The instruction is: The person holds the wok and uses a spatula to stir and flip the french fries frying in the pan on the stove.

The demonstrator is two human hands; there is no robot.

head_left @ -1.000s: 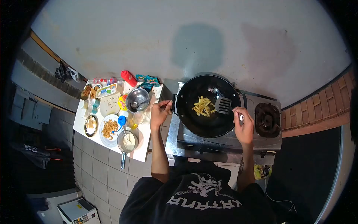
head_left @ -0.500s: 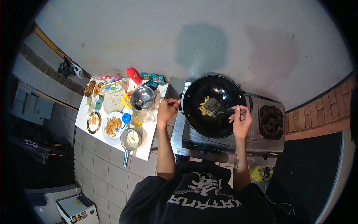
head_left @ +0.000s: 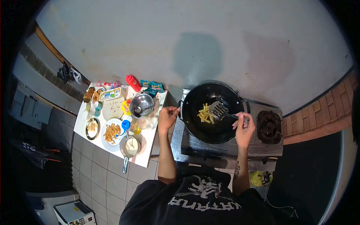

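A black wok (head_left: 204, 134) sits on the left side of the stove, with a small heap of pale yellow cut pieces like fries (head_left: 204, 114) inside. My right hand (head_left: 244, 128) is closed round the handle of a slotted spatula (head_left: 218, 110). The spatula's blade lies against the right side of the heap. At the wok's left side, my left hand (head_left: 168, 117) pinches the loop handle (head_left: 180, 109) between thumb and fingers.
Right of the wok is a second burner (head_left: 269, 126). On the white table (head_left: 144, 159) at left stand a steel bowl (head_left: 137, 101), a plate (head_left: 108, 147) of brown fried food, a saucepan (head_left: 125, 163) of pale batter and a red squeeze bottle (head_left: 133, 83).
The spatula blade has shifted off the heap toward its right side, and more of the yellow pieces show, spread wider. My left hand stays at the wok handle. The view has shifted slightly.
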